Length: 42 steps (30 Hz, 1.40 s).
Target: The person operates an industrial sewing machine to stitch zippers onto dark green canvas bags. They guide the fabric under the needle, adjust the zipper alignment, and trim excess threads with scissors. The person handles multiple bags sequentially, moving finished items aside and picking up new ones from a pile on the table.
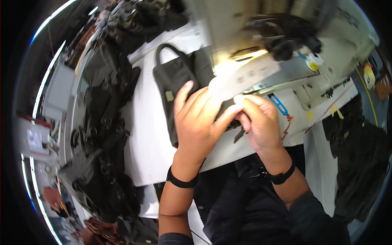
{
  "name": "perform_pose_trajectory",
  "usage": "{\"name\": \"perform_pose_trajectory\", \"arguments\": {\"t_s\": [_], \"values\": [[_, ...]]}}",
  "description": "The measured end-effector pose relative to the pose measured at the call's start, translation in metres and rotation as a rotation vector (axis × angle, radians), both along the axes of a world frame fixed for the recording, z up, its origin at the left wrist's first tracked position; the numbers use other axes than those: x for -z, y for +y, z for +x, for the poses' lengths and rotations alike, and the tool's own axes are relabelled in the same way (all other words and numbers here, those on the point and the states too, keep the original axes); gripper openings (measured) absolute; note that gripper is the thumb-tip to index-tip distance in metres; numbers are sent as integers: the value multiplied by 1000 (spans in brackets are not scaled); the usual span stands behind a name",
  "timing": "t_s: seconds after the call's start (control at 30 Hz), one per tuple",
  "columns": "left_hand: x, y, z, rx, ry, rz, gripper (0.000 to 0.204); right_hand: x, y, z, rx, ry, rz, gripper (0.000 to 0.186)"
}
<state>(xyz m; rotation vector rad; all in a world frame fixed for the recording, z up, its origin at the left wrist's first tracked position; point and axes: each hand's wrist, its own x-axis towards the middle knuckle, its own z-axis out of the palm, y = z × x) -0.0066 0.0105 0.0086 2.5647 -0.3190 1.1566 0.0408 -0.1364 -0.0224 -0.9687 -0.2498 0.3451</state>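
A dark bag with a looped handle (175,73) lies on the white table under my left hand (196,118). The fingers of that hand are stretched out and spread over the bag, with the thumb reaching toward my other hand. My right hand (257,120) is closed in a pinch close to the left thumb; what sits between its fingertips is too small and blurred to name. Just beyond both hands is a pale rounded panel (249,79) by the bright lamp of a cream sewing machine (347,36). A dark strap end pokes out below the right hand.
Dark bags with metal rings (104,122) are heaped along the left. On the table (151,155), to the right, lies a blue slotted tool (278,104) beside orange thread. A white bottle (313,62) stands by the machine. Dark material (359,151) hangs at the right.
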Motion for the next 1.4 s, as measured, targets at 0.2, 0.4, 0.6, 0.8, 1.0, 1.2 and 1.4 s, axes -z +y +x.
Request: {"name": "perform_pose_trajectory", "arguments": {"t_s": [0.2, 0.4, 0.6, 0.8, 1.0, 1.2, 1.4], "values": [[26, -26, -20, 10, 12, -200, 43, -7, -8, -3, 9, -62, -175, 21], [31, -34, -15, -102, -96, -171, 45, -13, -24, -3, 61, -315, -422, 18], [24, -27, -6, -109, -145, -91, 30, -8, -27, 2, 0, -221, -311, 17], [22, -19, -13, -77, -199, 2, 23, -2, -19, -3, -5, -162, -118, 19], [20, -21, -13, -79, -133, 19, 25, 3, -17, -3, -6, -142, -92, 17], [20, -21, -10, -90, -114, 48, 27, 4, -15, -2, 34, -124, -70, 17], [22, -17, -3, -86, -126, 27, 29, 2, -12, 2, 41, -161, -106, 17]]}}
